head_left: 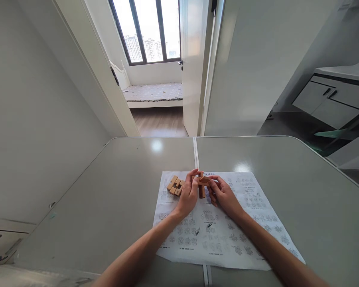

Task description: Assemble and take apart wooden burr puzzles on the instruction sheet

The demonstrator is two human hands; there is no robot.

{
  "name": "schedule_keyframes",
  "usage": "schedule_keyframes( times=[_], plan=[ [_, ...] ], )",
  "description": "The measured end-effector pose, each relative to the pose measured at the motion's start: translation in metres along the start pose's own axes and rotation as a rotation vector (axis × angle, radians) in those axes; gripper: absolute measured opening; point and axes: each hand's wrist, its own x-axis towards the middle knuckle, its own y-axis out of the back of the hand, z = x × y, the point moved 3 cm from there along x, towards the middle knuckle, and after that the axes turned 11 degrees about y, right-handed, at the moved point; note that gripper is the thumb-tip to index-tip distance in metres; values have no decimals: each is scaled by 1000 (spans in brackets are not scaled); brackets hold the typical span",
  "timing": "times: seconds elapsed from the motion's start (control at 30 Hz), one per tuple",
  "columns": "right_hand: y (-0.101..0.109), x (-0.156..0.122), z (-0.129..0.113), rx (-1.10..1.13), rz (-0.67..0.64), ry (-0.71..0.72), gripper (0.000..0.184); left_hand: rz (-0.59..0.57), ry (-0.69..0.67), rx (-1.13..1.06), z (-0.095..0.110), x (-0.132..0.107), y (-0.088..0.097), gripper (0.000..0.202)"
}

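Several wooden puzzle pieces [202,190] are joined in a cross shape between my hands, above the printed sheet [215,239]. My left hand [190,193] is closed on the left side of this wooden puzzle. From the right, my right hand [224,193] pinches a wooden bar at the puzzle's right side; whether that bar is fully joined I cannot tell. Just left of my left hand lies another interlocked wooden block puzzle [174,185], resting on the sheet and partly hidden by that hand. Fingers cover parts of the held pieces.
The sheet carries rows of small line diagrams and lies on a glossy grey table [122,191] with a seam down its middle. Beyond the table's far edge are an open door [194,67], a bed [154,92] and a window. White cabinets [332,97] stand at the right.
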Motion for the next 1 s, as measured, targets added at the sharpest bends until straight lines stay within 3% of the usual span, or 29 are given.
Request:
schedule_keyframes(
  times=[0.27,1.0],
  plan=[
    [-1,0,3,-116,-56,32,42,-26,37,-52,-3,0,0,33],
    [-1,1,2,-126,-82,27,42,-40,22,-75,-4,0,-1,33]
  ],
)
